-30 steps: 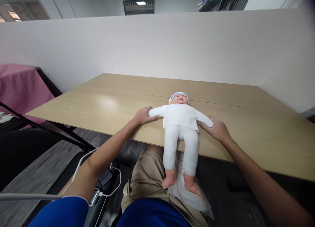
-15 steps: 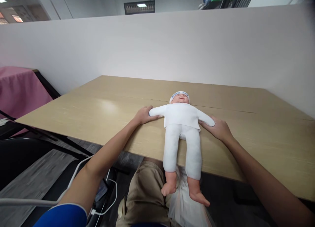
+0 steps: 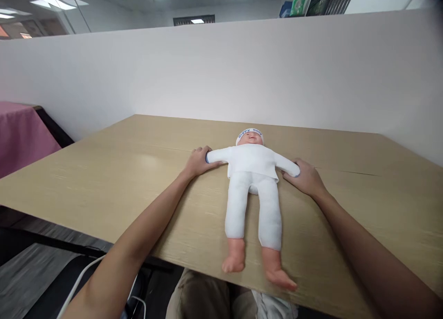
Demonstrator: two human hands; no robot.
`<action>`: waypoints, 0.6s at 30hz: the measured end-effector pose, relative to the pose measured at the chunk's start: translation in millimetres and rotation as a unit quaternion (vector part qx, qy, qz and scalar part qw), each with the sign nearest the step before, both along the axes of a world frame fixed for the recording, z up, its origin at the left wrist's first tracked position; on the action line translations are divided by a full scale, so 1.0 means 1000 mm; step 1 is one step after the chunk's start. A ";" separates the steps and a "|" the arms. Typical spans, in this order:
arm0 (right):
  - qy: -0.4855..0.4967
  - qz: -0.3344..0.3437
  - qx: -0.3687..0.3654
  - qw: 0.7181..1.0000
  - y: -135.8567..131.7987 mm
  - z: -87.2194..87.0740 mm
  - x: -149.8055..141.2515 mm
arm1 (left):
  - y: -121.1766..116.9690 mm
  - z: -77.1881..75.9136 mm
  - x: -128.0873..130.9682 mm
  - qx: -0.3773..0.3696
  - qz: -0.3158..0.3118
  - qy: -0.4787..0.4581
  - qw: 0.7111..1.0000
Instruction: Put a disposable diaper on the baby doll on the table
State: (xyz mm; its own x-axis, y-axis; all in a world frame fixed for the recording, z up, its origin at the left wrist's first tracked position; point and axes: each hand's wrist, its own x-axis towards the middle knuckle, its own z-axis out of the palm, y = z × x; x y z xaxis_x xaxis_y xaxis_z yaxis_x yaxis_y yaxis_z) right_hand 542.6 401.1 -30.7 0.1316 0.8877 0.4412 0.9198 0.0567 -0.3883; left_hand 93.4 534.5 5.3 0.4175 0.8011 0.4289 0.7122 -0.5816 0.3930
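A baby doll in a white long-sleeved top and white trousers lies face up on the wooden table, its head toward the wall and its bare feet toward me. A white headband with blue lettering circles its head. Its arms are spread wide. My left hand is closed around the sleeve end of the doll's arm on the left. On the other side, my right hand grips the opposite sleeve end. Both of the doll's own hands are hidden.
A white partition wall rises behind the table. To the left stands something draped in pink cloth. A white cable hangs below the table's near edge at lower left, above a dark chair. My legs are under the table.
The doll, held by both arms, now lies farther onto the table: its legs and feet, which hung over the near edge, rest on the tabletop. My view has tilted up slightly.
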 end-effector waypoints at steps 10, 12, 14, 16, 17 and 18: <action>-0.076 -0.006 0.066 0.995 0.069 -0.021 0.045 | 0.055 -0.009 0.017 0.038 0.042 0.011 0.998; -0.069 -0.016 0.055 0.996 0.075 -0.030 0.056 | 0.060 -0.010 0.016 0.024 0.049 0.010 0.998; -0.063 -0.020 0.045 0.997 0.079 -0.038 0.064 | 0.063 -0.012 0.014 0.015 0.051 0.000 0.999; -0.065 -0.032 0.030 0.997 0.081 -0.044 0.068 | 0.065 -0.013 0.012 0.012 0.048 -0.010 0.999; -0.066 -0.041 0.022 0.997 0.081 -0.046 0.068 | 0.065 -0.013 0.011 0.011 0.045 -0.014 0.999; -0.067 -0.046 0.018 0.997 0.081 -0.047 0.068 | 0.066 -0.014 0.010 0.009 0.043 -0.018 0.999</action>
